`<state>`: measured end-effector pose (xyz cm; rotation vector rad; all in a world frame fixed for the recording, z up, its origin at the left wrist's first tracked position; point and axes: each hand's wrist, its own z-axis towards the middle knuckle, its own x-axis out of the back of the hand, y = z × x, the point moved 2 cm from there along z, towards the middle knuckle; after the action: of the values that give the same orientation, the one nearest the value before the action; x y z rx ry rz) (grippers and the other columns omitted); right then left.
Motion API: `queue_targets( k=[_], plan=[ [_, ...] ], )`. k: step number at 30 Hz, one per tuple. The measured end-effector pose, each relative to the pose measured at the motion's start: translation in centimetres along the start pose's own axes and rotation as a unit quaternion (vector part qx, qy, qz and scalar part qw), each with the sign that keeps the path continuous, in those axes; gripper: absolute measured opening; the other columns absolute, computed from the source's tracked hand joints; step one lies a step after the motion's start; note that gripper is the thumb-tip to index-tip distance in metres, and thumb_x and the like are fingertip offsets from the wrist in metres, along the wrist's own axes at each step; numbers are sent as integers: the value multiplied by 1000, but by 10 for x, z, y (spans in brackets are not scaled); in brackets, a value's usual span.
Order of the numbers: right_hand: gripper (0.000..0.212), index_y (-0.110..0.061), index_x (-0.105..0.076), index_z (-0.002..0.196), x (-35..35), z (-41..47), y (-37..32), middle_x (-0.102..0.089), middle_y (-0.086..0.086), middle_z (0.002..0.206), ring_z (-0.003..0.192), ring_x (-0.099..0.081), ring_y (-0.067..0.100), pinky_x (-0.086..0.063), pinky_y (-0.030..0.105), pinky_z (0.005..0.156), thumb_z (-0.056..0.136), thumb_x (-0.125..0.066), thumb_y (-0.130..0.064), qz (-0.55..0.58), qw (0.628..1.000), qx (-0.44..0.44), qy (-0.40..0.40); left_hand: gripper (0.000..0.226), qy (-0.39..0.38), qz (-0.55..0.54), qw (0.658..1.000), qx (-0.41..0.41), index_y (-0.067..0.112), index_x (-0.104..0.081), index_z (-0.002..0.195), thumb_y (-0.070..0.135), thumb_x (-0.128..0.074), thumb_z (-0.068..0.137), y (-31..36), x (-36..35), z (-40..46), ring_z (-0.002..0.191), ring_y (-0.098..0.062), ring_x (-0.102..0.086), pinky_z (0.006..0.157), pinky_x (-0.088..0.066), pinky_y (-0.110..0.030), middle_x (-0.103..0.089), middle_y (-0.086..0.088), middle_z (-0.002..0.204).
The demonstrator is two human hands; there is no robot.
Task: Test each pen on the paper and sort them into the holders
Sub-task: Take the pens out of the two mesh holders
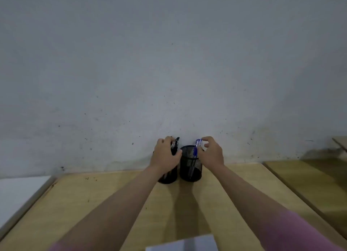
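Two black mesh holders stand side by side at the table's far edge, against the wall. My left hand covers the top of the left holder, its fingers curled round the black pens sticking out of it. In the right holder a blue pen stands leaning. My right hand is at this pen's top, with thumb and index finger pinching it. A sheet of white paper lies at the near edge between my forearms.
The wooden table ends at a grey wall just behind the holders. A white surface adjoins it on the left, and a second wooden table stands to the right across a narrow gap.
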<state>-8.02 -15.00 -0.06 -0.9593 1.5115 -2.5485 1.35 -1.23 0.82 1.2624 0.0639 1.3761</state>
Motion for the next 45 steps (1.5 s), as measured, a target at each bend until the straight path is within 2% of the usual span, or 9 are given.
queue_targets(
  k=[6, 13, 17, 22, 26, 30, 35, 40, 45],
  plan=[
    [23, -20, -49, 87, -15, 30, 16, -62, -2, 75, 75, -65, 22, -56, 47, 71, 80, -70, -27, 35, 999, -27, -6, 44, 63, 55, 996, 32, 13, -47, 106, 36, -67, 74, -12, -19, 29, 93, -25, -52, 76, -49, -37, -45, -10, 108],
    [31, -17, -50, 82, -19, 33, 16, -61, -3, 73, 72, -60, 16, -52, 33, 69, 72, -79, -15, 108, 992, -36, 46, 40, 112, 72, 989, 63, 6, -44, 96, 26, -69, 73, -5, -28, 42, 91, -30, -51, 66, -47, -39, -51, -14, 100],
    [33, -16, -51, 89, -18, 29, 14, -67, 3, 76, 71, -64, 17, -48, 25, 59, 71, -79, -14, 137, 989, -26, 49, 25, 85, 87, 991, 48, 1, -48, 96, 16, -61, 80, 0, -35, 41, 92, -32, -52, 72, -48, -41, -52, -19, 101],
    [41, -17, -59, 111, -10, 22, 6, -68, 1, 78, 70, -64, 11, -46, 17, 55, 74, -79, -17, 125, 992, 9, 16, 9, 67, 81, 994, 17, 1, -52, 92, 4, -47, 85, -5, -27, 40, 86, -30, -52, 68, -43, -38, -53, -20, 99],
    [45, -20, -63, 119, -3, 19, 1, -68, -1, 81, 73, -64, 13, -49, 22, 64, 76, -77, -16, 101, 995, 26, 6, 8, 61, 65, 996, -1, 2, -51, 92, 3, -46, 86, -9, -16, 36, 77, -26, -53, 64, -45, -38, -59, -17, 91],
    [33, -21, -70, 110, 7, 17, -6, -64, -5, 77, 68, -61, 10, -57, 32, 72, 79, -73, -12, 93, 995, 40, 9, 6, 79, 23, 997, -14, 3, -53, 91, 2, -49, 86, -9, -4, 33, 70, -29, -57, 60, -48, -39, -62, -17, 81],
    [26, -18, -72, 101, 27, 18, -18, -64, -5, 76, 65, -62, 7, -47, 12, 57, 77, -74, -9, 122, 991, 52, 29, 27, 141, -30, 988, -47, 7, -56, 113, 0, -49, 87, -2, 24, 31, 77, -25, -58, 68, -45, -29, -61, -10, 85],
    [25, -15, -72, 99, 51, 11, -42, -65, -2, 78, 65, -64, 9, -52, 21, 66, 76, -75, -4, 187, 977, 77, 70, 30, 238, -61, 966, -86, 4, -59, 116, -1, -51, 87, 11, 62, 27, 91, -25, -61, 86, -49, -31, -66, -15, 103],
    [24, -21, -70, 95, 69, -6, -59, -67, 6, 82, 73, -65, 20, -57, 35, 69, 77, -75, -5, 301, 948, 59, 91, 26, 334, -163, 928, -32, 9, -60, 113, 4, -52, 89, 30, 98, 12, 84, -13, -56, 71, -44, -9, -61, -4, 98]
  ],
)
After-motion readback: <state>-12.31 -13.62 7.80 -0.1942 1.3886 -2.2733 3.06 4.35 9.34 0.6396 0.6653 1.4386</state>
